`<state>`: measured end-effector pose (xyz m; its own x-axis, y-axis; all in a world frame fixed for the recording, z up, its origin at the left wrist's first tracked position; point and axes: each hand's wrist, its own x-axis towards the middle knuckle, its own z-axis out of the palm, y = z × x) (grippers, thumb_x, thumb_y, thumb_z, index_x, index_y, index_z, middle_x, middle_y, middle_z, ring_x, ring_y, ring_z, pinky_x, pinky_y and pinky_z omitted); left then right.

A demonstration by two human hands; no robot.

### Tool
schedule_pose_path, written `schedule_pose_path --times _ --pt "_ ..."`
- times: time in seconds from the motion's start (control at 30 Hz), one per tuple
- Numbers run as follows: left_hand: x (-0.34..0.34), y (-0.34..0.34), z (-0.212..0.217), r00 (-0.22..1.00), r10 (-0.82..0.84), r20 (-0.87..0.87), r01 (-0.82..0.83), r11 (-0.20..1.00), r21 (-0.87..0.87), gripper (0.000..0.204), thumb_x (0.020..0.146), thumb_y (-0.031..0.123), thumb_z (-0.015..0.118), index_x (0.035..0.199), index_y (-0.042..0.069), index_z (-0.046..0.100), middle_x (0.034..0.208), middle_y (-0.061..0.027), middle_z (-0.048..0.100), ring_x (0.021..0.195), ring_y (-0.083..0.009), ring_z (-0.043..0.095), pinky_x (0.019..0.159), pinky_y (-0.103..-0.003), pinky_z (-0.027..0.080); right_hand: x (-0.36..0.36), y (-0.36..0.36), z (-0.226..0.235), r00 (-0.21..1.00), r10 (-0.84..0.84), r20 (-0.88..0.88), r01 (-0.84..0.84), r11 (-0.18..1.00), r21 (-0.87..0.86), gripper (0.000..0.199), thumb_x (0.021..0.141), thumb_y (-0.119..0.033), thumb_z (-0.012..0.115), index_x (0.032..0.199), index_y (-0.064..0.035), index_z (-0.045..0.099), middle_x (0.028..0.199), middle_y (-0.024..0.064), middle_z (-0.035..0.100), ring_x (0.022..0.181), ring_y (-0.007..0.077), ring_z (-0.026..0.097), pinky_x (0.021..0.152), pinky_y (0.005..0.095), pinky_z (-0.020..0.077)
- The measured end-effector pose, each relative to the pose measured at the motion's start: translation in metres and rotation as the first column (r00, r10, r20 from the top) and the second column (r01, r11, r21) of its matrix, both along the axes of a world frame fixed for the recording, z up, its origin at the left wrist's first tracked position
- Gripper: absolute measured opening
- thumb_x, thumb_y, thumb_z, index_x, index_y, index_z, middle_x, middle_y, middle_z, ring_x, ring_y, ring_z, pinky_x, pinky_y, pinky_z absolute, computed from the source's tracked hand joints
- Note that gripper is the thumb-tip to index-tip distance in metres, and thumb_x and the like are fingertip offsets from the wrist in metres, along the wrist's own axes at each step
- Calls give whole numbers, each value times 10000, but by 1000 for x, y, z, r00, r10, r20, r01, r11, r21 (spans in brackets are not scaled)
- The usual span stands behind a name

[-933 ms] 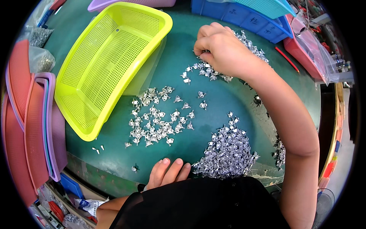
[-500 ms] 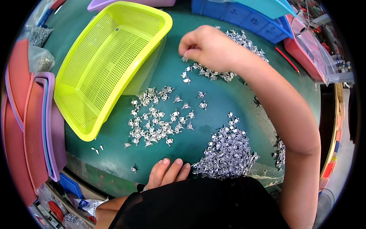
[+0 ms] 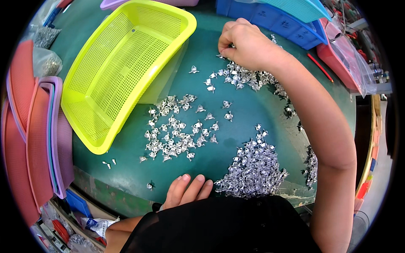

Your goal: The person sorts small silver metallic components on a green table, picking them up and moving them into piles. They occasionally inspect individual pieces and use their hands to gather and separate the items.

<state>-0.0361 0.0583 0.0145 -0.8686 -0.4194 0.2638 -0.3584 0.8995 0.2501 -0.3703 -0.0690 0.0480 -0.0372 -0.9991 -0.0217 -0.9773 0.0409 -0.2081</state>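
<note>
- A dark green bench [image 3: 253,111] carries everything around the basket.
- On it sits a yellow-green, rectangular, open plastic mesh basket [image 3: 120,71], with nothing inside.
- Left of the basket, coral and lilac plastic trays [image 3: 38,147] stand nested together.
- Beyond the basket's far right corner is a blue plastic bin [image 3: 274,21].
- The dense heap of small silver metal pieces [image 3: 253,170] lies right of the basket, on the person's side.
- A looser far heap of the same pieces [image 3: 247,78] spreads to the basket's right, partly under the right arm.
- Between basket and dense heap lies a scattered group of pieces [image 3: 181,145].
- The right hand [image 3: 244,42], right of the basket, hovers over the far heap, thumb and fingers in a narrow pinch; a piece shows at the tips, but whether it is gripped I cannot tell.
- The left hand [image 3: 187,192], nearer the person than the basket, has fingers extended; palm and thumb are hidden, so I cannot tell whether it holds anything.
- A lone silver piece [image 3: 194,69] rests just right of the basket.
</note>
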Motion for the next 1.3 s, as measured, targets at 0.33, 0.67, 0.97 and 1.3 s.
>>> schedule_pose_path --times 0.33,0.67,0.97,1.3 --pt "0 -4 3 999 -30 26 30 1000 -2 258 849 89 564 1085 68 665 1162 -107 598 1110 -303 537 865 -387 528 49 20 -4 948 258 186 -240 964 -114 56 774 -74 646 798 -40 684 925 77 617 928 283 536 871 359 426" --pt "-2 -2 -1 999 8 -40 -9 1000 -19 235 875 107 561 1085 81 663 1175 -102 588 1107 -298 529 865 -387 523 24 32 2 945 319 67 -307 940 -147 156 744 -52 664 881 -111 707 959 59 601 1007 259 518 883 397 407" --pt "-1 -3 -1 1000 -16 -25 16 1000 -20 227 861 90 583 1072 80 665 1161 -103 593 1113 -293 532 853 -372 528 35 39 -6 914 405 13 -392 893 -222 183 698 -113 746 858 -69 668 914 37 576 986 231 514 867 378 400" --pt "-3 -3 -3 998 14 -62 -17 999 -45 215 858 82 594 1060 88 668 1162 -100 594 1108 -291 536 843 -372 534 40 37 -4 839 533 -109 -544 824 -158 39 748 -77 565 732 -62 598 792 50 587 874 240 555 817 343 447"
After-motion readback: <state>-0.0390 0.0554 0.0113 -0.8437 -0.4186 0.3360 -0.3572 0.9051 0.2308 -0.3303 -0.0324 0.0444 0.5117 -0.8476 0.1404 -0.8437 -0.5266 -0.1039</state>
